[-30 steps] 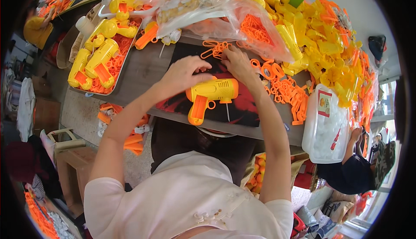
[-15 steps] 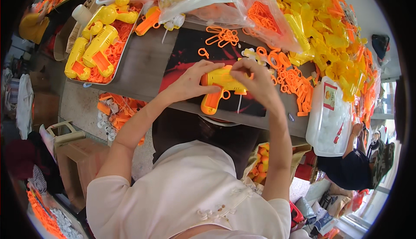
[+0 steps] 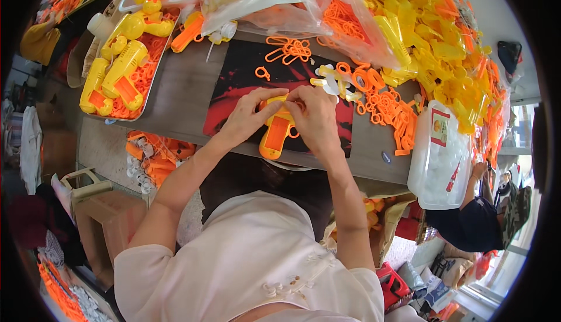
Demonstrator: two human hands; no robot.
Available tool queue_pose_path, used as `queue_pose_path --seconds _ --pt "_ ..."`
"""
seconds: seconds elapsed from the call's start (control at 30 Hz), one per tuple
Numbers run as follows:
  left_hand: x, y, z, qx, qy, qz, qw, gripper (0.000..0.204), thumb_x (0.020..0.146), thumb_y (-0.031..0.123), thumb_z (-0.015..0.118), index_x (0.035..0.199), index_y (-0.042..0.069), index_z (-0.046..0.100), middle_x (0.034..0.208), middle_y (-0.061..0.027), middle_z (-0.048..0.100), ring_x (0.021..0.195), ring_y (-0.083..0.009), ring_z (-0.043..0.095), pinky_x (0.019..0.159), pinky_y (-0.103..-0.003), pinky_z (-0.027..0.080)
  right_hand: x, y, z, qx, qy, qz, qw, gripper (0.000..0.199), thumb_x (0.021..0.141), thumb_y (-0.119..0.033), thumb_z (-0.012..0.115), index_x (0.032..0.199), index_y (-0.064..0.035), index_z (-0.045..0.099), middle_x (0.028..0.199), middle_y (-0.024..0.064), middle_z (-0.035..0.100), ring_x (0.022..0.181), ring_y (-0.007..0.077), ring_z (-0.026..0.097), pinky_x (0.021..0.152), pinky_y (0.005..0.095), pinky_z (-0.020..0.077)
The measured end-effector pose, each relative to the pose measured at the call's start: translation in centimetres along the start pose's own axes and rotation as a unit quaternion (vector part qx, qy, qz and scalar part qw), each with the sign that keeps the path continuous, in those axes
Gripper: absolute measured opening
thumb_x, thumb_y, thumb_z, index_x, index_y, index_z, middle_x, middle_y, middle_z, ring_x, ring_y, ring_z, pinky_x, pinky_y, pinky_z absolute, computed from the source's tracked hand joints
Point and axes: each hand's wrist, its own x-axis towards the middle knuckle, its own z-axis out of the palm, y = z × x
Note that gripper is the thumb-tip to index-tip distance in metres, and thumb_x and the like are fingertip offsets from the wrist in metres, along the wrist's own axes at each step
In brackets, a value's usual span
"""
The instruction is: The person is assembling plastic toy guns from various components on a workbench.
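Note:
Low over the near edge of the work mat, I have a yellow plastic toy gun [image 3: 274, 138] between my hands. Its handle, with an open orange-lined slot, points toward me, and an orange ring-like trigger [image 3: 293, 132] juts from its right side. My left hand [image 3: 251, 115] is closed on the upper left of the body. My right hand [image 3: 315, 117] pinches at its top, the fingertips almost meeting the left ones. Both hands cover the upper body, and whatever the fingertips pinch there is hidden. Beyond them an orange ring piece [image 3: 263, 73] lies on the dark red-and-black mat [image 3: 234, 82].
A tray [image 3: 153, 85] of yellow bodies and orange parts stands left. Orange links [image 3: 288, 49], white-and-yellow pieces [image 3: 334, 81] and orange triggers [image 3: 388, 110] lie beyond my hands. At right are a heap of yellow shells [image 3: 432, 42], a translucent bin [image 3: 441, 158] and another person's arm [image 3: 474, 185].
My right hand has come left and down, close against my left hand. The toy gun has turned, so its barrel no longer shows to the right. The whole view has shifted slightly.

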Motion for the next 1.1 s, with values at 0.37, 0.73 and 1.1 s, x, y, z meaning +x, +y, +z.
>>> queue_pose_path --seconds 0.37,0.73,1.1 --pt "-1.0 0.9 -0.5 0.029 -0.006 0.034 0.999 0.038 0.096 0.021 0.056 0.130 0.004 0.056 0.115 -0.0027 0.061 0.096 -0.0083 0.053 0.085 -0.023 0.042 3.9 9.8 -3.9 -0.129 0.080 -0.024 0.988 0.023 0.079 -0.008 0.068 0.101 -0.0097 0.068 0.092 0.0073 0.059 0.096 0.0243 0.055 0.085 0.0383 0.0396" --pt "-1.0 1.0 -0.4 0.035 -0.011 0.035 0.999 0.039 0.094 0.021 0.059 0.130 0.005 0.057 0.116 -0.0037 0.061 0.096 -0.0082 0.053 0.086 -0.023 0.042 8.4 13.7 -4.0 0.096 -0.093 0.048 0.990 0.015 0.078 -0.013 0.072 0.086 -0.0048 0.063 0.074 0.0037 0.059 0.074 0.0146 0.058 0.069 0.0299 0.0458" --pt "7.8 3.9 1.5 0.298 0.083 0.300 0.903 0.033 0.083 0.016 0.070 0.113 0.005 0.065 0.111 -0.0077 0.063 0.106 -0.0202 0.058 0.085 -0.030 0.047 7.0 11.8 -6.0 0.253 -0.170 0.148 0.941 0.019 0.085 -0.017 0.070 0.096 -0.0013 0.066 0.080 -0.0010 0.063 0.069 0.0049 0.054 0.061 0.0213 0.0418"
